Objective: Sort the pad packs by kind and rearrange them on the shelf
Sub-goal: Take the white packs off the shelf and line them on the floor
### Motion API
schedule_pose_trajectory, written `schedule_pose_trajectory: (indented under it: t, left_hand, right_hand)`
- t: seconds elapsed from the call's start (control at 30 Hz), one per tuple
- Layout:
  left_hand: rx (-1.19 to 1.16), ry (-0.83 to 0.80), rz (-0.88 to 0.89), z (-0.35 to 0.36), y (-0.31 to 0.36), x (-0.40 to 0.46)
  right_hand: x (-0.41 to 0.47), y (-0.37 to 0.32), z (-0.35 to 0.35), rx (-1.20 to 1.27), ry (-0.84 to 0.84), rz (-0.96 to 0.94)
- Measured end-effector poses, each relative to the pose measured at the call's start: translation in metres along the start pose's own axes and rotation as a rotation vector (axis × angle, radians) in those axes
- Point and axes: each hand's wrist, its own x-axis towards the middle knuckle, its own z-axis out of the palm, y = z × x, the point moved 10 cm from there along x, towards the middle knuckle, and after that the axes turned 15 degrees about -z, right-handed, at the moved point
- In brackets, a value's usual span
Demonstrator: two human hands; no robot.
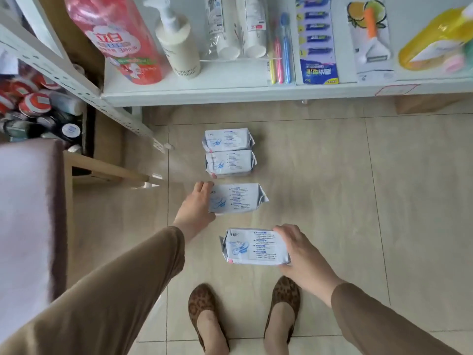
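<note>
You are looking down at a tiled floor [320, 175] in front of a white shelf [230, 94]; four white-and-blue pad packs are lying in a line running away from your feet. Your left hand [197, 203] is gripping the left end of the third pack [236, 198], fingers curling over its far edge; just beyond that grip, the two farthest packs are sitting side by side and touching, the second pack [230, 163] nearer you and the first pack [227, 139] closest to the shelf. Your right hand [298, 248] is grasping the right end of the nearest pack [252, 248], thumb on its near edge and fingers wrapping its far edge; this pack is tilting slightly, and whether it is resting on the floor or lifting off it is unclear. Directly below this grip your leopard-print shoes [204, 311] are standing on the tiles. Beyond both grips, the shelf is holding a red refill bag [115, 37], a pump bottle [176, 42], toothbrushes [280, 52], a battery card [317, 42] and a yellow bottle [435, 39].
</note>
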Motion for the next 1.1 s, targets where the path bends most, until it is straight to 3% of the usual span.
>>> schedule_pose_trajectory:
  t: [0.4, 0.8, 1.1]
  left_hand:
    - [-0.095, -0.032, 0.003, 0.08, -0.027, 0.106]
    - [-0.268, 0.074, -0.02, 0.071, -0.043, 0.097]
    - [0.011, 0.126, -0.124, 0.067, -0.08, 0.049]
  right_hand:
    - [0.087, 0.081, 0.071, -0.025, -0.019, 0.036]
    - [0.122, 0.09, 0.083, 0.026, 0.012, 0.087]
    - [0.147, 0.072, 0.079, 0.042, 0.057, 0.078]
